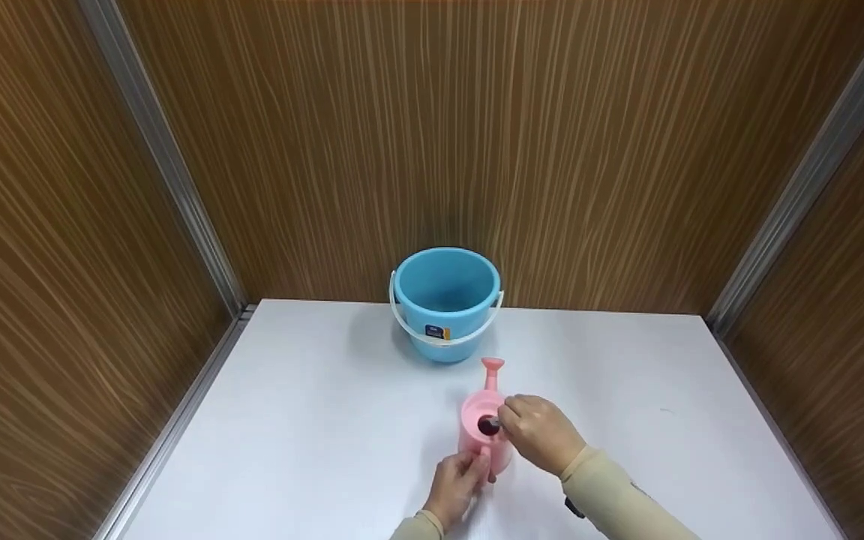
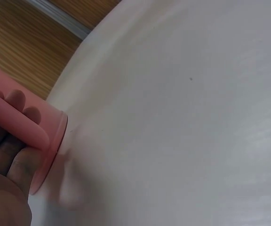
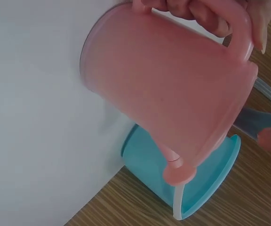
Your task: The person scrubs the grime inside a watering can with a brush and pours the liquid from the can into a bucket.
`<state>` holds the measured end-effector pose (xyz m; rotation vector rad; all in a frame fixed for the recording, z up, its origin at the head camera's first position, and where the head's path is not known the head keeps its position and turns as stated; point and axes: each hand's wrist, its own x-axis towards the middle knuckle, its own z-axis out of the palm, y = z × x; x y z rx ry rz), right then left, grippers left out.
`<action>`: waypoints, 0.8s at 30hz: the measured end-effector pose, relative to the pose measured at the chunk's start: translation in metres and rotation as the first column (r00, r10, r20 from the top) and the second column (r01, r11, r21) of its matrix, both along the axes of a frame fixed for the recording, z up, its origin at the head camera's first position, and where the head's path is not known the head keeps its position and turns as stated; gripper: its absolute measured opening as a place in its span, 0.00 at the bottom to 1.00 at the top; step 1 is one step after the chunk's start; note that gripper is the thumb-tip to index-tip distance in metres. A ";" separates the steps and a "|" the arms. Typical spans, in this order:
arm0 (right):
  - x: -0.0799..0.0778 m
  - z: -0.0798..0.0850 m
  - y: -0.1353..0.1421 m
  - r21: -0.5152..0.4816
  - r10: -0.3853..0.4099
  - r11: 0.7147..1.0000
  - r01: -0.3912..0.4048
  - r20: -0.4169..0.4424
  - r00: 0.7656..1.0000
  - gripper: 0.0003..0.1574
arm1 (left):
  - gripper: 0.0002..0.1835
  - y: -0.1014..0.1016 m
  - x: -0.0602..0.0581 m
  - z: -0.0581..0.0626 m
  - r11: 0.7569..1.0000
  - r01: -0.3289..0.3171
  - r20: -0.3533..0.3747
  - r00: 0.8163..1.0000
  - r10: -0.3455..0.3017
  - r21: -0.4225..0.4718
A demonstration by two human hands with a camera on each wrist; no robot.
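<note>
Right sleeve [image 1: 619,487] nearest; white table [image 1: 312,420] bears blue bucket [image 1: 469,322], pink watering can [image 3: 159,84] in front, left hand [image 1: 453,480] gripping its handle [image 2: 18,122], right hand [image 1: 544,431] pinching gray tool [image 3: 253,121] at its mouth. Likely scooping or stirring; next probably needs can steady, tool lifted.

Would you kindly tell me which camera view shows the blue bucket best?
The head view: the blue bucket stands unobstructed there, with its round opening, label and white handle visible. The right wrist view shows only part of it, behind the pink watering can; the left wrist view shows none.
</note>
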<state>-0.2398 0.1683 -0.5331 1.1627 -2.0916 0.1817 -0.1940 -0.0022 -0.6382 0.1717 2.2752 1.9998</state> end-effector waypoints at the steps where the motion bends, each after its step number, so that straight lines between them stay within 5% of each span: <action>1: 0.002 0.001 0.000 -0.004 0.009 1.000 -0.009 -0.007 1.000 0.13 | 0.23 0.000 0.000 0.000 1.000 0.000 0.003 1.000 0.000 -0.003; 8: 0.012 0.004 0.000 0.006 0.018 1.000 -0.018 0.008 1.000 0.11 | 0.24 0.002 -0.001 -0.003 0.999 -0.013 0.045 0.999 0.015 -0.030; 14: 0.002 -0.001 0.000 0.010 0.005 1.000 -0.005 0.008 1.000 0.13 | 0.24 0.003 -0.003 -0.001 1.000 -0.009 0.051 0.999 0.010 -0.017; 24: -0.012 -0.018 0.002 0.040 0.006 0.999 -0.006 -0.009 1.000 0.17 | 0.23 -0.001 0.013 0.032 1.000 0.026 -0.013 1.000 -0.026 -0.009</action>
